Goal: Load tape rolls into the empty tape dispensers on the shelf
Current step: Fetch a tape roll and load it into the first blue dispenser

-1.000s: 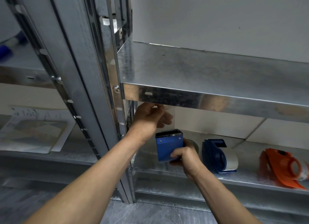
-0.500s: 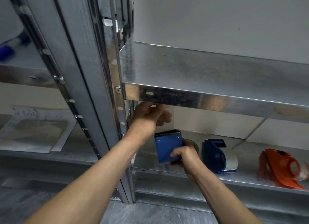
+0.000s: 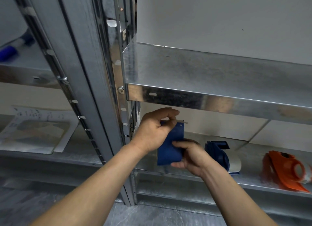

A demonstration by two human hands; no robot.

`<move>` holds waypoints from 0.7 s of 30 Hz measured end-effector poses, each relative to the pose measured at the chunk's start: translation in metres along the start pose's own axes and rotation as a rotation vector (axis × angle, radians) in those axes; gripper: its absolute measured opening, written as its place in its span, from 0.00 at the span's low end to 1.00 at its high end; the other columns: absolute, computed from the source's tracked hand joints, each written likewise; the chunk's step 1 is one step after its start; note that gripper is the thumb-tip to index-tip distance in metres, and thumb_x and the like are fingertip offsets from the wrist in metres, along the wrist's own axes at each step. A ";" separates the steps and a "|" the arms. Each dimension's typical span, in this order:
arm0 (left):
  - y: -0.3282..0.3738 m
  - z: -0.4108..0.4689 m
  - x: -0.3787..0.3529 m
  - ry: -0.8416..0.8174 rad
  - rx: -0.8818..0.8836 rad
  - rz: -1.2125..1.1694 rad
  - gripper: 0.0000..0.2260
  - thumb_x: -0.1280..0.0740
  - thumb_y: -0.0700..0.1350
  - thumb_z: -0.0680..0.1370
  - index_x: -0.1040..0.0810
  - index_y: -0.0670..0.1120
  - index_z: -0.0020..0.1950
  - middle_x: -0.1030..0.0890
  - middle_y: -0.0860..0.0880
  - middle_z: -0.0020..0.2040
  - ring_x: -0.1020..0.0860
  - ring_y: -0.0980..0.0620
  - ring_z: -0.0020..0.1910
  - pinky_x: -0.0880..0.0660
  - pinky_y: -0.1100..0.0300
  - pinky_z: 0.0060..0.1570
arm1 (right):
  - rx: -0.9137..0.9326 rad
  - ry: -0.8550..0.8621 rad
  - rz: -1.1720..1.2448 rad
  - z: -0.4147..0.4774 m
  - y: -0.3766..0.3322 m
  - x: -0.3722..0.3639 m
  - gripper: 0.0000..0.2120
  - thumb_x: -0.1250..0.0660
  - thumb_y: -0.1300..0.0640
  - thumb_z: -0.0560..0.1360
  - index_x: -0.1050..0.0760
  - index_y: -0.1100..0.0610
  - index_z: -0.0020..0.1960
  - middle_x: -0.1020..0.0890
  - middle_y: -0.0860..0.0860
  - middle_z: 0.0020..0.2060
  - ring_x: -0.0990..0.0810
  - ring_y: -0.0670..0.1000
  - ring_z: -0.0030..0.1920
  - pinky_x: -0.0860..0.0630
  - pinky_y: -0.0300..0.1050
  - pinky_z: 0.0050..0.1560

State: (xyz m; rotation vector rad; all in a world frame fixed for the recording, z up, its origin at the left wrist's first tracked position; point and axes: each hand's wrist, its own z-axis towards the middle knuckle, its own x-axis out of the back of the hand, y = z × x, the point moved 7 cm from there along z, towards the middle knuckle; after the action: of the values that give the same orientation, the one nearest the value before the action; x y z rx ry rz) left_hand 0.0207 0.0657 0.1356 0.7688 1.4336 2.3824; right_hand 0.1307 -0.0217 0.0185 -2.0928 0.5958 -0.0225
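Left hand (image 3: 156, 129) pinches at the top edge of the blue tape dispenser (image 3: 170, 150), thumb and fingertips closed on what looks like a thin pale strip of tape (image 3: 181, 122) drawn across the serrated end. Right hand (image 3: 189, 155) grasps the lower body of the same dispenser, fingers wrapped round its right side, and holds it in the air just in front of the lower shelf (image 3: 185, 172), under the lip of the upper shelf (image 3: 219, 101). Whether a roll sits seated inside this dispenser cannot be told; both hands hide that part.

Several things could go wrong from here. The serrated blade lies right beside the pinching fingertips, so a slip of the left hand along that edge could nick the skin. The tape end, if it is only lightly held, could spring back and stick to the roll or to itself, and the threading would need redoing. Pulling the strip at an angle could crease it or tear it short of the blade. The right hand holds the dispenser by one side only; a hard tug might twist it loose.

Further right on the lower shelf a second blue dispenser (image 3: 219, 155) with a pale roll rests, and well apart from it an orange dispenser (image 3: 285, 171) lies near the right edge.
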 end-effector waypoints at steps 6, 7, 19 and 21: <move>-0.009 -0.008 -0.005 0.004 -0.170 0.252 0.04 0.31 0.41 0.73 0.20 0.46 0.38 0.25 0.51 0.65 0.29 0.51 0.68 0.33 0.61 0.66 | -0.024 -0.068 0.038 -0.006 -0.018 -0.005 0.15 0.30 0.56 0.72 0.21 0.58 0.58 0.17 0.56 0.50 0.19 0.55 0.47 0.23 0.45 0.32; -0.009 -0.009 -0.005 0.017 -0.192 0.272 0.04 0.32 0.43 0.72 0.19 0.46 0.38 0.25 0.50 0.66 0.29 0.50 0.68 0.32 0.59 0.66 | -0.030 -0.085 0.047 -0.007 -0.019 -0.007 0.18 0.29 0.55 0.70 0.21 0.58 0.58 0.17 0.57 0.51 0.20 0.56 0.49 0.23 0.44 0.31; 0.006 -0.015 -0.001 0.083 -0.328 0.385 0.02 0.28 0.40 0.72 0.16 0.46 0.40 0.27 0.45 0.68 0.30 0.47 0.69 0.31 0.58 0.65 | -0.011 -0.109 0.158 -0.018 -0.030 -0.013 0.18 0.29 0.49 0.67 0.18 0.55 0.55 0.17 0.54 0.53 0.21 0.57 0.50 0.24 0.46 0.33; 0.002 -0.015 0.000 0.079 -0.313 0.382 0.02 0.28 0.40 0.72 0.15 0.46 0.40 0.28 0.46 0.70 0.31 0.47 0.71 0.31 0.56 0.66 | -0.006 -0.044 0.101 -0.018 -0.030 -0.013 0.20 0.28 0.43 0.69 0.18 0.53 0.56 0.16 0.53 0.55 0.21 0.56 0.51 0.23 0.45 0.32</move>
State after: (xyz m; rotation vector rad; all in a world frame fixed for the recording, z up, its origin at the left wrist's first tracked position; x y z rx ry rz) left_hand 0.0129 0.0538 0.1316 0.9394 0.9664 2.8578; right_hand 0.1273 -0.0176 0.0552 -2.0617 0.6745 0.0830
